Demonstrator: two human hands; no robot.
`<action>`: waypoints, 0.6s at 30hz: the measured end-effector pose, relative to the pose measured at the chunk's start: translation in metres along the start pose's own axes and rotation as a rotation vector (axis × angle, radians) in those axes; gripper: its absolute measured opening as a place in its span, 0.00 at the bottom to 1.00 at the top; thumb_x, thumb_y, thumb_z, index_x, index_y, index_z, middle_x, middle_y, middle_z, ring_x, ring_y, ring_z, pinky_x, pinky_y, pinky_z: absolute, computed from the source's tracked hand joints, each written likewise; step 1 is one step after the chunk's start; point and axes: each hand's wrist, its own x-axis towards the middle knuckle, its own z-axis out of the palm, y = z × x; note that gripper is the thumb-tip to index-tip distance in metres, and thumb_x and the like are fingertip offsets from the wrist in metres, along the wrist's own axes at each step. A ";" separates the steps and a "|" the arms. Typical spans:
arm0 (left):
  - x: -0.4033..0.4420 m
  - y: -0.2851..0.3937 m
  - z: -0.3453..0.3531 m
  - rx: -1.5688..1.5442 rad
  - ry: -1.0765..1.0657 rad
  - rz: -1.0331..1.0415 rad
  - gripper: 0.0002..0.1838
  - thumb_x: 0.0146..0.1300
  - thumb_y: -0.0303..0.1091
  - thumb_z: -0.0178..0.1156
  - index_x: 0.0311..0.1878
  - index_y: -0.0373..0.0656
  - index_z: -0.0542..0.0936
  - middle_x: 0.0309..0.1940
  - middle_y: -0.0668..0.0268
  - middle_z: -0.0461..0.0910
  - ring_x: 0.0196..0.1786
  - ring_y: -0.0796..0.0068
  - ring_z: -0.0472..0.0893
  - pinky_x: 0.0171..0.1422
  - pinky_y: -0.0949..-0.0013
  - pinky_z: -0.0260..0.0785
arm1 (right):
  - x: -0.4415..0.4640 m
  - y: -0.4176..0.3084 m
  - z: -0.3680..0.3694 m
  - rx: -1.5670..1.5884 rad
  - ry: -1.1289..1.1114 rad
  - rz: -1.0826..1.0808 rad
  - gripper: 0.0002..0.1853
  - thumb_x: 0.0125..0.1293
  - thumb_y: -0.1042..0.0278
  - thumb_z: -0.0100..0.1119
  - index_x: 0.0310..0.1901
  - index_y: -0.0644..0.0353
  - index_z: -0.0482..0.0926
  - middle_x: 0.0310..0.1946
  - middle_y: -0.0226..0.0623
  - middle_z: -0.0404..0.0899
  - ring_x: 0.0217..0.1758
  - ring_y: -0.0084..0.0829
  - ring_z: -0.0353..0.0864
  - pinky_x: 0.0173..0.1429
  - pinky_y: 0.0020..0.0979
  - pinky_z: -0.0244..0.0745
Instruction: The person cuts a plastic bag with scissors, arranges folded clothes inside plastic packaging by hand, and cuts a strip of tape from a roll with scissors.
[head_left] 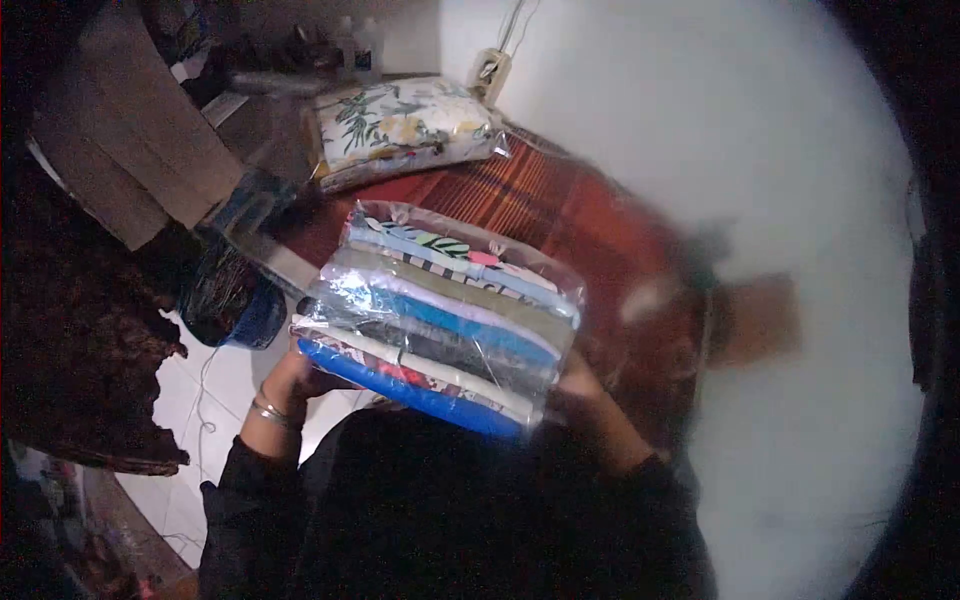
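A clear plastic bag of folded clothes (440,320) is held up in front of my body. Several layers show through the plastic: bright blue at the bottom, then white, grey, blue, lilac, olive and a leaf print on top. My left hand (304,374), below a bangled wrist, grips the bag's lower left side. At the lower right side my right hand (572,388) holds it too. Both hands are closed on the bag, with most of their fingers hidden behind or under it.
Beyond the bag, a plastic-wrapped floral bundle (405,125) lies on a red striped cloth (480,195). Cardboard (130,130) stands at the left, near a dark blue bundle (240,310). A power socket (490,72) with a cord is by the pale wall (740,120).
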 end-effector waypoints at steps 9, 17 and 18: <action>0.003 0.043 0.012 -0.801 -0.202 -0.422 0.36 0.69 0.61 0.42 0.68 0.40 0.65 0.57 0.57 0.76 0.51 0.65 0.80 0.54 0.59 0.75 | -0.007 0.040 0.094 0.453 0.190 0.170 0.53 0.53 0.39 0.67 0.73 0.60 0.52 0.71 0.44 0.56 0.72 0.41 0.58 0.72 0.45 0.56; 0.022 0.033 -0.001 -0.846 -0.308 -0.474 0.41 0.67 0.69 0.38 0.70 0.44 0.64 0.60 0.58 0.75 0.57 0.64 0.78 0.62 0.61 0.70 | -0.018 0.045 0.160 0.630 0.429 0.110 0.53 0.53 0.40 0.68 0.72 0.60 0.52 0.70 0.44 0.58 0.71 0.41 0.60 0.71 0.45 0.57; 0.026 0.027 -0.003 -0.854 -0.308 -0.465 0.41 0.67 0.69 0.38 0.70 0.44 0.64 0.60 0.58 0.75 0.57 0.64 0.78 0.62 0.61 0.70 | -0.011 0.039 0.162 0.636 0.452 0.097 0.53 0.53 0.40 0.68 0.72 0.60 0.52 0.70 0.44 0.58 0.71 0.41 0.60 0.71 0.45 0.57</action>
